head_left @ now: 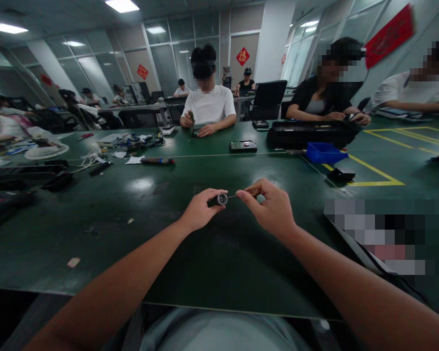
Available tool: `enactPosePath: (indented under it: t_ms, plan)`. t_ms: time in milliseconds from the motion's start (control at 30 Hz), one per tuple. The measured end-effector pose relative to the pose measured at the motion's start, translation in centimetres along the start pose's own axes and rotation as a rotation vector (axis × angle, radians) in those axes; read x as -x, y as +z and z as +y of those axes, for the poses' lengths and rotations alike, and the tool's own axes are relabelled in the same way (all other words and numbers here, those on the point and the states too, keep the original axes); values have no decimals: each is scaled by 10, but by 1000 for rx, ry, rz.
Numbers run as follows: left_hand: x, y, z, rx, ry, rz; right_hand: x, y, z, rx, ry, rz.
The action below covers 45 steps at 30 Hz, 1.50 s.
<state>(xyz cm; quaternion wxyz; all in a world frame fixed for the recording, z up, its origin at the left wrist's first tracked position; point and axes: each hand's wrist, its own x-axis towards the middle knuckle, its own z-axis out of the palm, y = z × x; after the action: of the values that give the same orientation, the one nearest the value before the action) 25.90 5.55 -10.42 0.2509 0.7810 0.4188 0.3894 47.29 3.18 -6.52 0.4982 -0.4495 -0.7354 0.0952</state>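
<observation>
In front of me, above the green table (190, 273), my left hand (201, 212) grips a short black cylinder (215, 200) from the side. Its round end has a silver rim with parts inside and faces towards me. Fingers and thumb of my right hand (272, 207) are closed on a screwdriver (254, 192) with an amber-brown handle. The thin metal shaft points left and its tip is at the rim of the cylinder; whether it touches cannot be made out.
A circuit board (243, 146), a blue bin (324, 153) and a long black casing (310, 134) lie beyond my hands. Cables and parts (139, 140) clutter the left. A blurred-out sheet (380, 239) is at right. Several people work around the table.
</observation>
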Motion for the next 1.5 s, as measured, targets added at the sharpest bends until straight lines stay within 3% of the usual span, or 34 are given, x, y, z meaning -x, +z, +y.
enactPosePath:
  t_ms: [300, 533, 933, 1067, 1333, 1500]
  plan:
    - [0, 0, -2, -20, -8, 4, 0, -3, 0, -28, -140, -92]
    - [0, 0, -1, -28, -19, 0, -1, -3, -4, -8, 14, -160]
    - [-1, 0, 1, -36, -28, -13, 1, -3, -5, -2, 0, -187]
    - [-1, 0, -1, -42, -20, -8, 1, 2, -3, -144, 111, -97]
    - [-3, -5, 5, -131, 60, -20, -5, 19, 22, -667, 445, 61]
    - [-6, -7, 6, -223, 46, -68, -9, 23, 37, -661, 530, 59]
